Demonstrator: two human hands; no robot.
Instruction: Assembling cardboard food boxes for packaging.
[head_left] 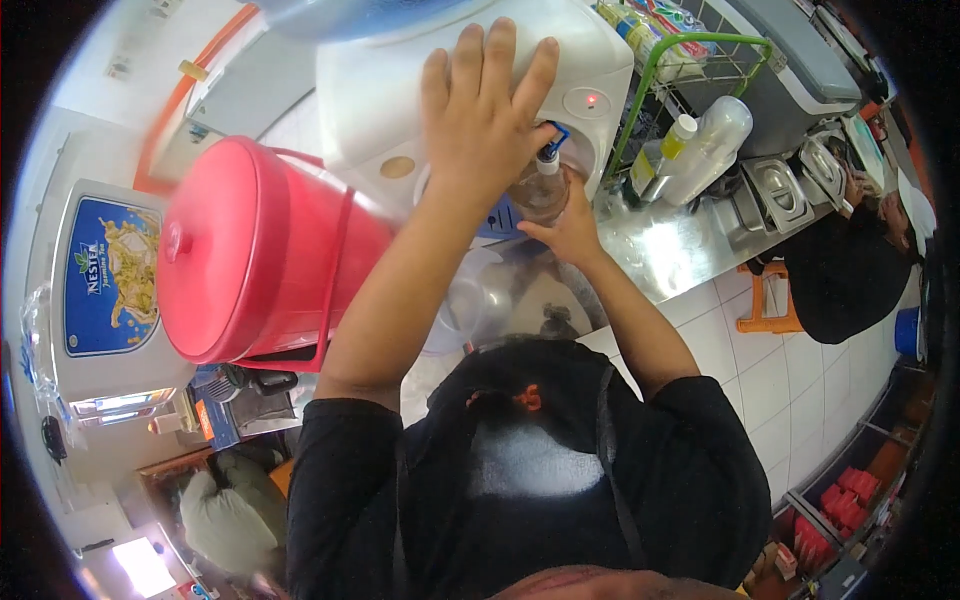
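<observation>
Left of centre, the left forearm [400, 275] partly hides a red bucket [222, 255]. Upper centre, the left grip [482, 125] spreads open on a white dispenser [365, 105]; the right grip [573, 222] clasps a clear container [540, 192], indistinct below a blue tap [552, 147]. Far right, a co-worker [838, 270] is hard to make out.

White lettering [95, 267] can be read on the blue picture panel [115, 278] of a white machine [125, 378].

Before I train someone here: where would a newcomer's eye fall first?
The big red lidded bucket on the left stands out first. Next, at the white dispenser, upper middle, the left hand spreads over its front and the right hand holds a clear container.
</observation>
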